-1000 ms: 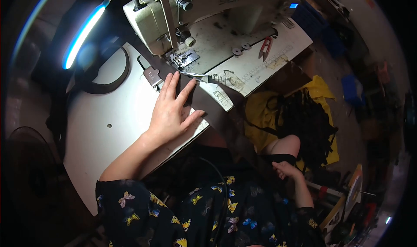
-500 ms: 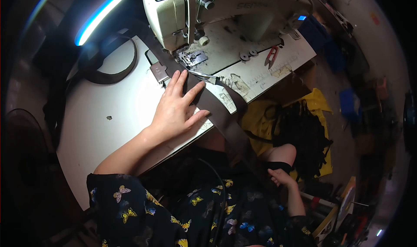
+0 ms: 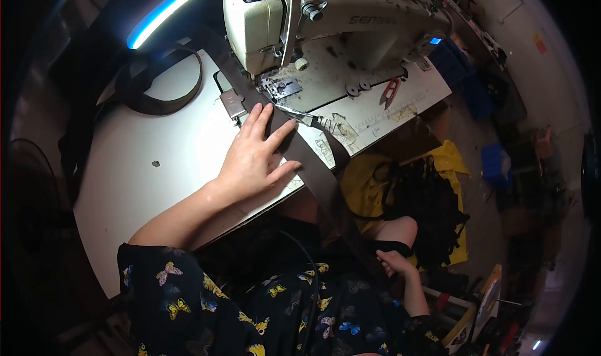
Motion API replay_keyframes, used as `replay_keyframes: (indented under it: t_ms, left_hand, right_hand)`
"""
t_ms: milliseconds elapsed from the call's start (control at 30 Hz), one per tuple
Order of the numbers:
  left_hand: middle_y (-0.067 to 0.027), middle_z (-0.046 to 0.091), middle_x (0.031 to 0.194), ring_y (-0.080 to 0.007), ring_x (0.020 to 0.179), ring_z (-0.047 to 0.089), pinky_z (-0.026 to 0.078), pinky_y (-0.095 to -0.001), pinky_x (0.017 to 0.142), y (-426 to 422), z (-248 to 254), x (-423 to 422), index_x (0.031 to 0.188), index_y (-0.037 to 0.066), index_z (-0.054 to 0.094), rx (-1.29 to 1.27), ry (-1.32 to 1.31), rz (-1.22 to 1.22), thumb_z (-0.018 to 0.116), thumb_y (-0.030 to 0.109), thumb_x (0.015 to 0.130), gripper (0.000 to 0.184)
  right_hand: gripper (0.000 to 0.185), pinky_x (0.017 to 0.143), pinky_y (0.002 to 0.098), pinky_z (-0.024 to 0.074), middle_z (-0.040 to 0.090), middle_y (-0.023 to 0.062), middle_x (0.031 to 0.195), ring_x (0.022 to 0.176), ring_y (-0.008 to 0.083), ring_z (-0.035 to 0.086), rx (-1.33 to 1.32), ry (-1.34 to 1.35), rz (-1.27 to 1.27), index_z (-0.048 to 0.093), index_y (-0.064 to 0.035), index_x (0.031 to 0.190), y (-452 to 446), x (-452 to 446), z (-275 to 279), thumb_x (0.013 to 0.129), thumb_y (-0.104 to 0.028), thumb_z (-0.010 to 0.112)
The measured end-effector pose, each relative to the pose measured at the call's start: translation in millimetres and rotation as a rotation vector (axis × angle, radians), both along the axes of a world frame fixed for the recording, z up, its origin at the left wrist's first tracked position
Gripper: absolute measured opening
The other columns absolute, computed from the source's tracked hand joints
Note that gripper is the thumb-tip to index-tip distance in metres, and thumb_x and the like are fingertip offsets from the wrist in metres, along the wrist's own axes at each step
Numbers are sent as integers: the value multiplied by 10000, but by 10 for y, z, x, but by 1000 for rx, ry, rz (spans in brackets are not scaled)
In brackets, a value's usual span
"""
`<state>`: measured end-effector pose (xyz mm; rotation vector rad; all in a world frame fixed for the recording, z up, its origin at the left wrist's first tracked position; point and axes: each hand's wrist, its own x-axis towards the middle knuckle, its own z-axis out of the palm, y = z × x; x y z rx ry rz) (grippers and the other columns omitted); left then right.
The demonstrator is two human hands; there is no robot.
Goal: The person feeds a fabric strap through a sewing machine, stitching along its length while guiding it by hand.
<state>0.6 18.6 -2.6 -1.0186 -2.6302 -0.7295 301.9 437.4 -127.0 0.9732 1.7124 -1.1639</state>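
Observation:
My left hand point(image 3: 249, 154) lies flat with fingers spread on a dark fabric strip point(image 3: 307, 159), its fingertips just in front of the presser foot. The strip runs under the head of a sewing machine point(image 3: 256, 33) and hangs over the table's front edge towards my lap. Beside my fingertips a metal folder guide point(image 3: 294, 113) touches the strip, with a narrower dark band point(image 3: 335, 146) trailing from it. Low by my knee, my right hand point(image 3: 397, 265) is closed, thumb against fingers, seemingly on the strip's hanging part; shadow hides the exact grip.
Red thread snips point(image 3: 390, 93) and two small bobbins point(image 3: 358, 88) lie on the white table point(image 3: 156, 193). A looped dark strip point(image 3: 163, 105) rests at its left. A lit lamp tube point(image 3: 166, 15) hangs above. Black straps point(image 3: 426, 212) pile on yellow cloth point(image 3: 460, 162) below.
The view has shifted slightly, so the machine sits further right. The hanging strip looks straighter below the table edge. My left hand keeps its flat pose; my right hand stays closed.

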Motion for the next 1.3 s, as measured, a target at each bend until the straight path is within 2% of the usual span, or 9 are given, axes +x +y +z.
replay_keyframes:
  t_ms: [100, 167, 500, 767, 800, 867, 1300]
  left_hand:
    - [-304, 327, 1492, -496, 1396, 297, 355, -532, 1092, -2, 1, 3, 1411, 172, 504, -21, 1, 2, 701, 448, 840, 664]
    - [-307, 326, 1492, -497, 1394, 299, 353, -531, 1093, -4, 5, 8, 1406, 170, 511, -30, -2, 3, 697, 452, 842, 657]
    - [-311, 327, 1489, -502, 1391, 299, 348, -532, 1095, -2, -7, 1, 1399, 166, 519, -15, 5, -3, 692, 457, 845, 649]
    - [-332, 353, 1460, -501, 1384, 305, 343, -528, 1096, 5, -12, -4, 1373, 132, 541, 17, 9, -2, 672, 493, 852, 647]
    - [-332, 353, 1460, -501, 1384, 305, 343, -528, 1096, 6, -12, -3, 1373, 132, 541, 17, 9, -2, 672, 493, 852, 647]
    - [-331, 353, 1460, -502, 1381, 308, 345, -529, 1094, 7, -13, -1, 1374, 131, 539, 12, 9, 3, 673, 494, 853, 649]
    - [-319, 349, 1470, -495, 1389, 300, 352, -528, 1094, 9, 5, 7, 1361, 145, 556, -22, 17, -1, 688, 503, 837, 649]
  right_hand:
    - [583, 478, 261, 493, 544, -15, 642, 521, 104, 543, 8, 2, 8, 657, -32, 999, -23, -16, 25, 934, -602, 549]
    - [500, 450, 238, 473, 548, -36, 634, 481, 75, 526, -3, -3, -18, 636, -77, 900, -63, -40, 71, 939, -571, 571]
    - [490, 446, 231, 468, 546, -45, 616, 479, 63, 518, -1, 7, -15, 654, -76, 908, -38, -20, 26, 948, -557, 565]
    - [539, 448, 239, 416, 503, -47, 621, 485, 79, 480, 41, 64, 41, 615, -96, 762, -32, -16, 37, 919, -610, 576]
    - [539, 448, 239, 416, 503, -47, 621, 485, 79, 480, 41, 63, 41, 615, -96, 762, -42, -21, 48, 919, -610, 576]
    - [520, 473, 221, 400, 480, -68, 615, 514, 63, 464, 52, 47, 19, 649, -97, 873, -63, -23, 69, 915, -610, 581]
    - [539, 479, 225, 413, 501, -54, 635, 529, 69, 472, 32, 36, -14, 684, -67, 939, -9, 24, 10, 923, -596, 578]
